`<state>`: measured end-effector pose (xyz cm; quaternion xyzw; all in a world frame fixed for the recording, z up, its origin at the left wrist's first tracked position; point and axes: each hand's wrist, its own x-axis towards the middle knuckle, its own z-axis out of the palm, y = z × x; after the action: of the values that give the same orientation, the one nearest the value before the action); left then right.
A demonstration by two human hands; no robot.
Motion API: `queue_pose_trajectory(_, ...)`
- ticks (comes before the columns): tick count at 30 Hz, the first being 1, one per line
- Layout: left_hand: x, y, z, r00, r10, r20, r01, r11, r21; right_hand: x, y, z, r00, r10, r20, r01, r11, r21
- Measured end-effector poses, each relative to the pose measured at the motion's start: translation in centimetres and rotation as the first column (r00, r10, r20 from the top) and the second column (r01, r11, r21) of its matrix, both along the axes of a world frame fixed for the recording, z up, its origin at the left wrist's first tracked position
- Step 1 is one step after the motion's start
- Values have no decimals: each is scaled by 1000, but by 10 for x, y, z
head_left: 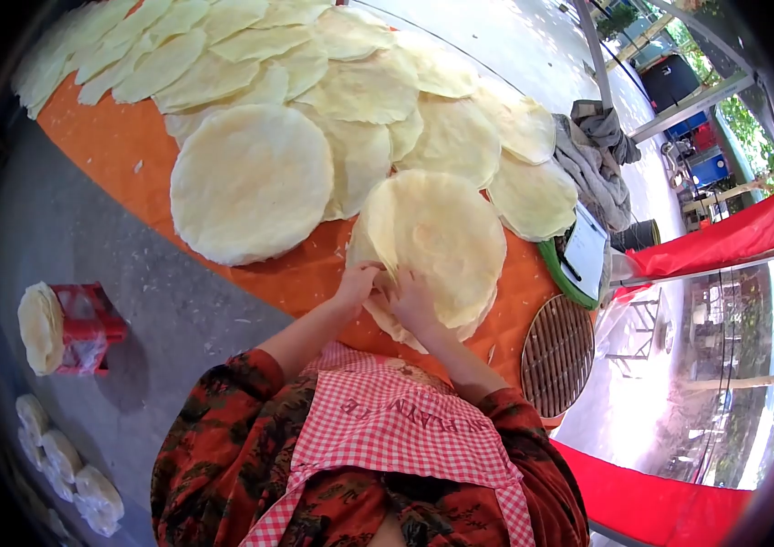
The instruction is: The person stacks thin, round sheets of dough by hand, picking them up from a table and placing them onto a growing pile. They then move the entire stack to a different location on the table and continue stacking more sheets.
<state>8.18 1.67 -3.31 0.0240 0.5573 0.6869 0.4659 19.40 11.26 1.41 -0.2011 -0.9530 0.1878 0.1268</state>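
Note:
A pile of thin, pale round flatbreads [451, 237] lies on the orange-covered table before me, its lower edges uneven. At the pile's left edge, my left hand [361, 283] has its fingers closed in a pinch on a flatbread's rim. Close beside it, my right hand [412, 303] also grips the folded-up rim, its fingertips partly hidden by the hand itself. The two hands nearly touch. To the left sits a taller, neat stack of the same flatbreads [252, 182].
Many overlapping flatbreads [213, 64] spread over the table's far side. At right are a round slatted rack [558, 356], a green basket [558, 273] with a white clipboard [586, 253], and grey cloth [592, 173]. A red stool [90, 328] and bagged stacks [63, 456] stand on the left floor.

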Motion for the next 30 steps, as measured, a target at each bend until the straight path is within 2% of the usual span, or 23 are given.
queue_pose_trajectory(2,6,6,-9,970,0,-244,-17,998,-65,0,-2,-10,997,-51,53,50,999,16)
queue_pose_trajectory(5,10,11,-20,808,-12,-589,-105,981,-164,-3,6,-24,995,-28,97,24,999,48)
queue_pose_trajectory(6,11,10,-14,820,-49,-570,-104,967,-233,-5,9,-24,995,-2,105,-4,998,61)
queue_pose_trajectory(7,11,6,-4,832,-81,-549,-105,948,-299,-14,26,-3,922,34,386,-40,999,7)
queue_pose_trajectory(8,11,4,2,843,-112,-526,-105,925,-365,-21,57,25,770,77,633,-56,997,-53)
queue_pose_trajectory(9,12,4,-2,836,-108,-538,-116,923,-367,-11,133,-45,757,48,651,-164,979,119)
queue_pose_trajectory(11,12,6,-11,840,-125,-528,-114,911,-397,-5,246,9,937,-40,348,32,999,30)
queue_pose_trajectory(12,12,8,-12,842,-133,-523,-112,905,-410,2,326,24,969,-100,228,87,994,66)
queue_pose_trajectory(13,12,9,-12,818,-124,-562,-137,906,-400,13,414,46,982,-137,128,114,978,176)
queue_pose_trajectory(14,14,9,-12,792,-116,-600,-162,907,-389,15,444,93,990,-105,97,60,920,387)
queue_pose_trajectory(15,14,8,-12,764,-108,-636,-186,907,-378,16,472,141,995,-88,57,37,806,590)
queue_pose_trajectory(17,14,5,-14,805,-90,-586,-157,921,-357,-4,293,302,996,-91,22,85,981,177)
queue_pose_trajectory(18,14,5,-14,826,-83,-558,-141,927,-347,-4,280,298,995,-94,43,78,956,283)
queue_pose_trajectory(20,17,-3,16,833,-33,-552,-165,938,-305,-5,267,288,991,-104,89,49,875,481)
queue_pose_trajectory(22,20,-4,22,848,31,-529,-194,947,-257,1,245,217,985,-149,83,95,884,457)
queue_pose_trajectory(23,22,-2,17,858,70,-509,-214,949,-231,0,193,199,973,-178,150,113,924,365)
queue_pose_trajectory(24,23,-1,14,864,108,-492,-235,951,-203,0,162,151,958,-250,137,202,935,290)
queue_pose_trajectory(25,23,-1,15,910,143,-389,-224,959,-171,7,138,99,987,-156,45,136,944,301)
queue_pose_trajectory(26,23,1,16,944,172,-281,-216,967,-136,6,104,67,977,-177,122,139,954,265)
queue_pose_trajectory(27,23,2,18,967,191,-167,-210,972,-101,5,70,50,968,-169,186,144,979,143)
queue_pose_trajectory(28,25,2,25,965,200,-171,-218,971,-94,7,60,15,947,-106,304,79,992,99)
queue_pose_trajectory(29,26,2,35,963,206,-176,-224,970,-90,16,51,-13,970,-10,243,-33,985,171)
queue_pose_trajectory(30,26,1,39,960,213,-181,-231,969,-86,14,48,-10,969,-28,246,-15,986,168)
